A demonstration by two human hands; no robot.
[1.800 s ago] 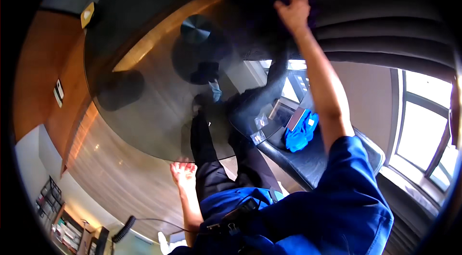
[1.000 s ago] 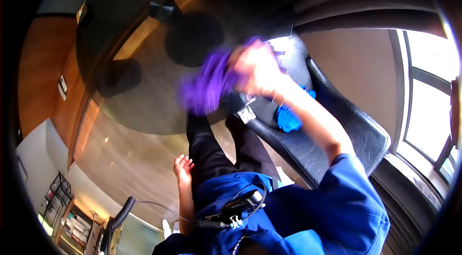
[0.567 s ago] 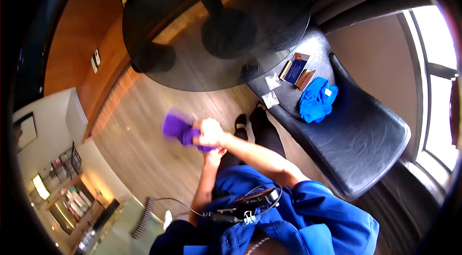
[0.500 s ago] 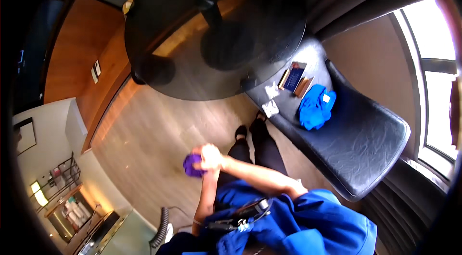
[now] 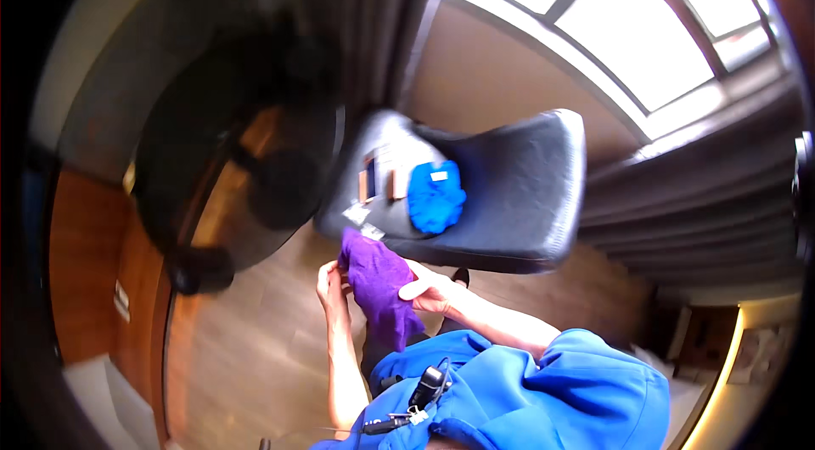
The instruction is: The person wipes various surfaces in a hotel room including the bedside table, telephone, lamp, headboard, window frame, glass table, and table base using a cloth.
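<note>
A purple cloth (image 5: 380, 289) hangs spread out between my two hands, its lower end dangling before my blue top. My left hand (image 5: 332, 282) pinches its left edge with bent fingers. On the opposite edge, my right hand (image 5: 431, 290) grips the fabric, thumb lying on top. A crumpled blue cloth (image 5: 435, 199) with a white tag rests on the black leather lounge seat (image 5: 518, 195) beyond my hands. White packets (image 5: 356, 213) lie near that seat's front edge, just past the top of the purple cloth.
Left of the blue cloth, a tan block-like item (image 5: 397, 184) and a dark flat item (image 5: 370, 177) lie on the seat. A round dark glass table (image 5: 195, 136) stands to the left. A grey curtain (image 5: 671, 195) hangs at right under the bright window (image 5: 632, 34).
The purple cloth, bunched up in my joined hands before, is now opened out and hanging. My hands have moved apart. The view has turned right, toward the seat and window.
</note>
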